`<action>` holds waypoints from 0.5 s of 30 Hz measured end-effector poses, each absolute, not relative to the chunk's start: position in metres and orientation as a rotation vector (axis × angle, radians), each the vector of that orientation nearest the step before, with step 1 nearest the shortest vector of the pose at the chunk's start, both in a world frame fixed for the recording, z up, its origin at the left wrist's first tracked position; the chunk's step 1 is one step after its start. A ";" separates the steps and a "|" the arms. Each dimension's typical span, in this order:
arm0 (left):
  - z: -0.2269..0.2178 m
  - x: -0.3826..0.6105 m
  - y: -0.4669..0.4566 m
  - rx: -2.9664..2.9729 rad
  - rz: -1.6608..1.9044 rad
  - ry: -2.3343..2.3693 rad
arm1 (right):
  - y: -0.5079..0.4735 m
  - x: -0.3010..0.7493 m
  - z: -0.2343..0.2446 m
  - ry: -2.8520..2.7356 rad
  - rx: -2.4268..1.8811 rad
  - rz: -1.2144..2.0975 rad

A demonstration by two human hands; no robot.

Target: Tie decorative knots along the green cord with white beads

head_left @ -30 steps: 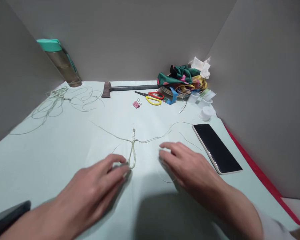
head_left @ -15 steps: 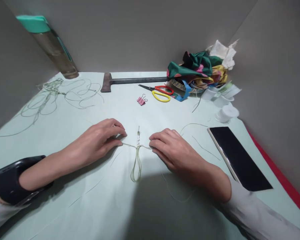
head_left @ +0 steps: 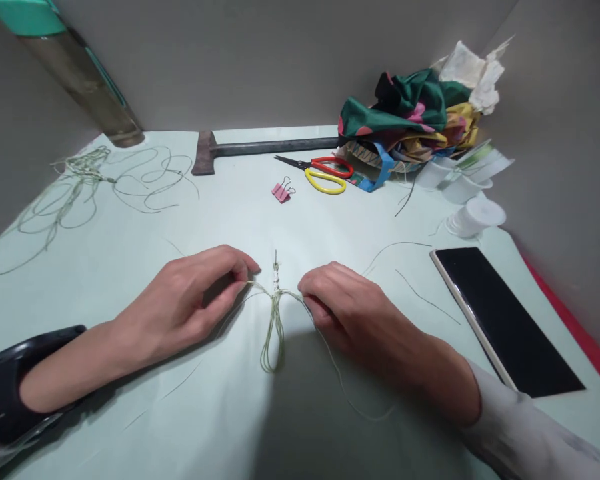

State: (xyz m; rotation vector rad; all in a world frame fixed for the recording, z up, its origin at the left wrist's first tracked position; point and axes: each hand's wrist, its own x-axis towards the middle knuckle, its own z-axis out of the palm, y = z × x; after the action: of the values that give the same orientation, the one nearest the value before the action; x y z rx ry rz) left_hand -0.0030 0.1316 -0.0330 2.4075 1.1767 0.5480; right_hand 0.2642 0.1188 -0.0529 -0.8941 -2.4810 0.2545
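Observation:
A knotted green cord (head_left: pixel 273 327) lies between my hands on the pale table, its long loop toward me and a short white-and-green knotted stretch at its far end. My left hand (head_left: pixel 190 293) pinches a cord strand running out to the left from the knot. On the other side my right hand (head_left: pixel 350 307) is closed on a strand that leaves the knot to the right; its fingertips are partly hidden. Another thin strand bends down beneath the right hand. One more strand passes loose below the left fingers.
Beyond my hands are a pink binder clip (head_left: pixel 283 191), scissors (head_left: pixel 325 175) and a hammer-like tool (head_left: pixel 207 153). A tangled cord bundle (head_left: pixel 85 177) and a bottle (head_left: pixel 85 80) stand left. Rightward are a phone (head_left: pixel 505 320), white spools (head_left: pixel 475 217) and crumpled cloth (head_left: pixel 410 113).
The view has shifted slightly closer. My left thumb and finger have altered their hold, and a strand beside the left fingers now hangs loose. The right hand stays beside the knot.

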 end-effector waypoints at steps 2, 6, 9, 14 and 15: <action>-0.033 -0.003 0.132 2.314 0.557 1.237 | 0.118 0.265 -0.050 -2.449 -0.934 0.322; -0.033 -0.002 0.133 2.239 0.515 1.305 | 0.117 0.266 -0.050 -2.386 -1.017 0.480; -0.031 0.001 0.133 2.220 0.492 1.319 | 0.119 0.266 -0.052 -2.276 -1.026 0.615; -0.029 0.008 0.133 2.235 0.463 1.288 | 0.123 0.265 -0.056 -2.180 -1.069 0.722; -0.029 0.008 0.133 2.247 0.457 1.279 | 0.123 0.265 -0.057 -2.189 -1.074 0.716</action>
State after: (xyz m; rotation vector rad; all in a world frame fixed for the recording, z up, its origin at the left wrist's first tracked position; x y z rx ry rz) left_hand 0.0082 0.1326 -0.0293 2.2468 1.2788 0.4568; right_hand 0.2648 0.1233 -0.0566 -1.0743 -2.1893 0.7155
